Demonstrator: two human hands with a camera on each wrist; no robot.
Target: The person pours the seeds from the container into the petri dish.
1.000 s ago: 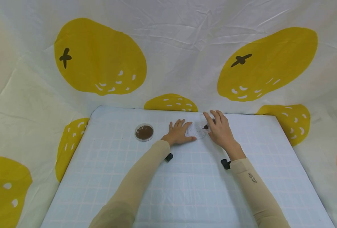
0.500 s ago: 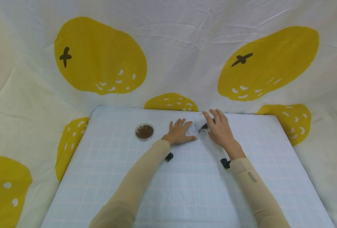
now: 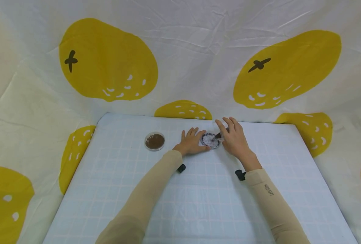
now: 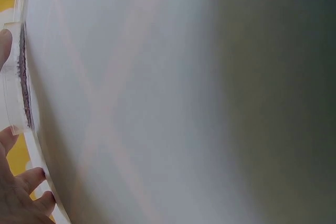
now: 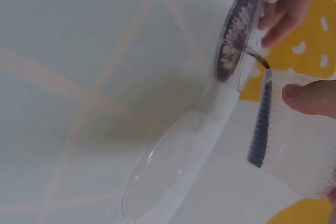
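My left hand (image 3: 191, 141) holds a clear petri dish (image 3: 210, 147) on the table, thumb and forefinger at opposite sides of its rim. White grains lie in that dish within dark liquid, which shows along its edge. My right hand (image 3: 234, 141) grips a clear ribbed plastic cup (image 5: 299, 140), tilted toward the dish. A thin dark stream (image 5: 255, 57) runs from the cup's lip into the dish in the right wrist view. Only part of the dish and of the left fingers (image 4: 32, 179) appears in the left wrist view.
To the left stands a second round dish (image 3: 154, 149) with brown contents and some pale bits. A clear round lid or dish (image 5: 157, 166) lies near the cup in the right wrist view. Behind the pale checked table (image 3: 198, 203) hangs a white cloth with yellow fruit prints.
Dark liquid has spread through the nearer-to-hand dish, from a few specks to a dark ring around the white grains. My right hand has shifted slightly left; my left hand stays in place.
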